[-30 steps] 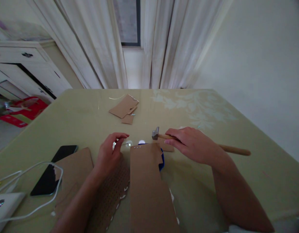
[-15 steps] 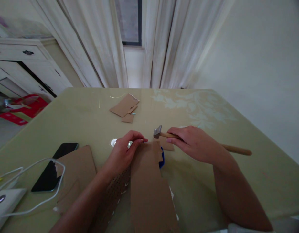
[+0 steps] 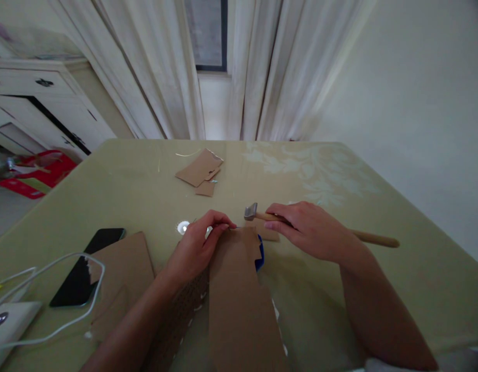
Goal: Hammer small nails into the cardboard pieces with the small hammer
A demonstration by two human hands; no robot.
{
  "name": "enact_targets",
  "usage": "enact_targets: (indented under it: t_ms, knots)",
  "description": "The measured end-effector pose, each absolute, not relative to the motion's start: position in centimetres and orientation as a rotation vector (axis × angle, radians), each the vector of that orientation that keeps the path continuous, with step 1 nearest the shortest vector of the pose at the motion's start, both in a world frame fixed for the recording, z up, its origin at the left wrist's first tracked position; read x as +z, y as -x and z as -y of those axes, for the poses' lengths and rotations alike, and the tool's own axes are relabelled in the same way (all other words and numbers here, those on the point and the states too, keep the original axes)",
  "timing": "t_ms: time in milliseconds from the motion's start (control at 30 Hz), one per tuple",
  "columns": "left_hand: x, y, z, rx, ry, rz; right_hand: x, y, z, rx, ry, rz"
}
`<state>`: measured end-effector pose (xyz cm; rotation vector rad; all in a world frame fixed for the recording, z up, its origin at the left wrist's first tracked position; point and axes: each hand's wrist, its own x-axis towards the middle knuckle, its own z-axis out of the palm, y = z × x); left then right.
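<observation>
A small hammer (image 3: 258, 213) lay just right of frame centre, the right hand (image 3: 310, 230) clasping its wooden handle. The left hand (image 3: 200, 245) pinched something tiny at the top edge of a cardboard strip (image 3: 234, 289) at lower centre. A black phone (image 3: 86, 266) lay at lower left on the table (image 3: 378, 217).

Likely a home: curtains (image 3: 262, 67), dresser (image 3: 37, 98).

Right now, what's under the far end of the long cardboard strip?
A blue object peeks out at the cardboard strip's right edge; the rest of it is covered. The left hand pinches the strip's far end.
</observation>
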<state>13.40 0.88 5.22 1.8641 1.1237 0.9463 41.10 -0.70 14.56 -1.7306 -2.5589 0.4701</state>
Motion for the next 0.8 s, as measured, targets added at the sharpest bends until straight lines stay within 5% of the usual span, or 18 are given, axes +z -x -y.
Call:
enact_targets:
  t_ms: [800]
  knots:
    - [4.86,-13.19,-0.58,0.942,-1.920,-1.118,14.33,-40.98,1.02,0.417,1.677,2.656]
